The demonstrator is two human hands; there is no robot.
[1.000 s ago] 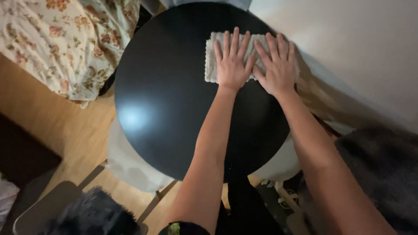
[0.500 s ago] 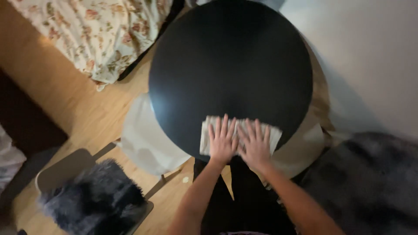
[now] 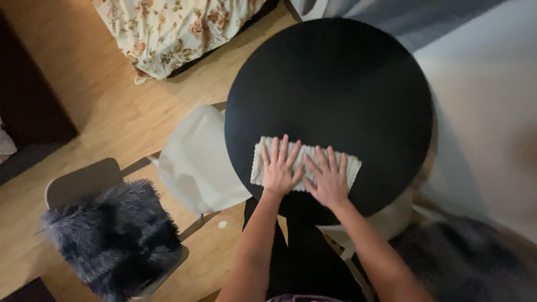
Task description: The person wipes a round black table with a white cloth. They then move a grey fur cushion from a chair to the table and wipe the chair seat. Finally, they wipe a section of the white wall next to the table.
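The person presses both hands flat on a pale cloth that lies on the near edge of a round black table. The left hand rests on the left half of the cloth, fingers spread and pointing away from the body; the right hand lies just beside it on the right half, fingers also spread. Neither hand grasps anything: the palms and fingers lie open against the cloth, and a strip of fabric shows past each hand at the left and right ends. The cloth is spread out as a long rectangle, its long side running roughly along the table's near rim. To the left of the table stands a white chair, partly tucked under the tabletop. Further left, a second chair carries a dark furry cushion. At the top left a flowered bedcover hangs over the wooden floor.
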